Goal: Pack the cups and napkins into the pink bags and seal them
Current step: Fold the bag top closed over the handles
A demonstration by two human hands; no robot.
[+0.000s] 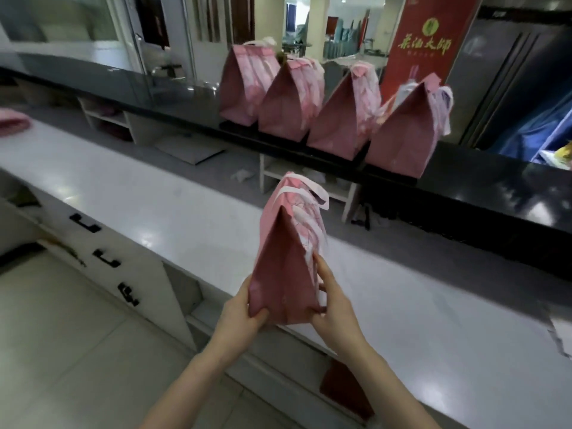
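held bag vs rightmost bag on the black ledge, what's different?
The held bag is gripped near its base by the left hand and right hand, at the white counter's near edge; the rightmost ledge bag stands untouched on the black ledge. The held bag is alone; the rightmost ledge bag ends a row of four. Both are pink, folded shut on top, with white handles.
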